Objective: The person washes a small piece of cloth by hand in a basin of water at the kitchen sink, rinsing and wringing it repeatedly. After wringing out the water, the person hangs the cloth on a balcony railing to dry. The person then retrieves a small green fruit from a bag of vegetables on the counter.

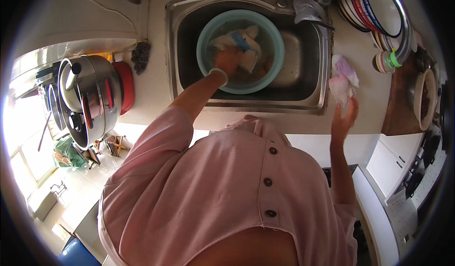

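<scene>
A pale green plastic basin (pixel 277 49) of cloudy water stands in the left part of a steel sink (pixel 321 88). Under the water, beside a white and blue cloth (pixel 243 44), is my left hand (pixel 229 60), with a bangle at its wrist. Whether its fingers grip anything is blurred by the water. On the counter right of the sink, my right hand (pixel 345 114) has its fingertips at a crumpled pink and white cloth (pixel 339 88); its thumb and fingers are apart. A purple and white cloth (pixel 345 68) lies just behind the pink one.
A curved faucet (pixel 405 21) rises at the back right, near stacked plates (pixel 366 13). A grey cloth (pixel 307 8) hangs over the sink's back right corner. Further right, a bowl (pixel 424 99) sits on a brown board (pixel 401 102). A steel pot (pixel 103 92) and a dark scourer (pixel 140 57) are at the left.
</scene>
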### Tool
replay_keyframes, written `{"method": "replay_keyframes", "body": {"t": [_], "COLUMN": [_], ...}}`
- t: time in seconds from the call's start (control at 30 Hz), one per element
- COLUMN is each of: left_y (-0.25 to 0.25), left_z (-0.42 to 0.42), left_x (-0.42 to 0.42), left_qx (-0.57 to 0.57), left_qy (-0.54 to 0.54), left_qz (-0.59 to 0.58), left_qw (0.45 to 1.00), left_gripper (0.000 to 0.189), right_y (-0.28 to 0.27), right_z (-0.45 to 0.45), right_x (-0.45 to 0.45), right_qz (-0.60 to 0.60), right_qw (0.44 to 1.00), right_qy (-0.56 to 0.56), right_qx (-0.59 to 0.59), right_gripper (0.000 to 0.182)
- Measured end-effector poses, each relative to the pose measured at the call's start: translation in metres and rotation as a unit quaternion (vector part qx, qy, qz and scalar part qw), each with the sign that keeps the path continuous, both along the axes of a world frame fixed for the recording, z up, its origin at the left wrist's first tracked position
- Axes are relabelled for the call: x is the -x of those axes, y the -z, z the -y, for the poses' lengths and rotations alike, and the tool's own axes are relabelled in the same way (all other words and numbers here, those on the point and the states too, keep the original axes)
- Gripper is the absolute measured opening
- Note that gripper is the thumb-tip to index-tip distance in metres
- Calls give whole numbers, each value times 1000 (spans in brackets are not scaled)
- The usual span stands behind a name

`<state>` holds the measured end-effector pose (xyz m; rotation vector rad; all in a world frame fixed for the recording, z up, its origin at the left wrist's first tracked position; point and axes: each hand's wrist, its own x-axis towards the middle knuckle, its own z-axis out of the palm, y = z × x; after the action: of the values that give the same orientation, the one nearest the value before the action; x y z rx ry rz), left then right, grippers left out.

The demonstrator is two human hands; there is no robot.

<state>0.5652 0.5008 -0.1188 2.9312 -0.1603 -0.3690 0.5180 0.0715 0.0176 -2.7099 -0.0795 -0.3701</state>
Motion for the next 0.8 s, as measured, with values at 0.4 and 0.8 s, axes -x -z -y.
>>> {"method": "replay_keyframes", "body": {"t": [0.4,0.8], "left_y": [-54,-59], "left_z": [-12,-86], "left_x": [-3,-7], "left_qx": [447,750], "left_qy": [-112,-403], "left_qz": [-301,-181], "left_qw": [835,492], "left_gripper": [24,38], "right_y": [142,158], "right_z": [-241,-280], "right_x": [-54,-116], "right_qz": [-290,-409], "right_qw": [897,743], "right_qy": [-137,47], "right_qx": [-303,-528], "right_gripper": [35,48]}}
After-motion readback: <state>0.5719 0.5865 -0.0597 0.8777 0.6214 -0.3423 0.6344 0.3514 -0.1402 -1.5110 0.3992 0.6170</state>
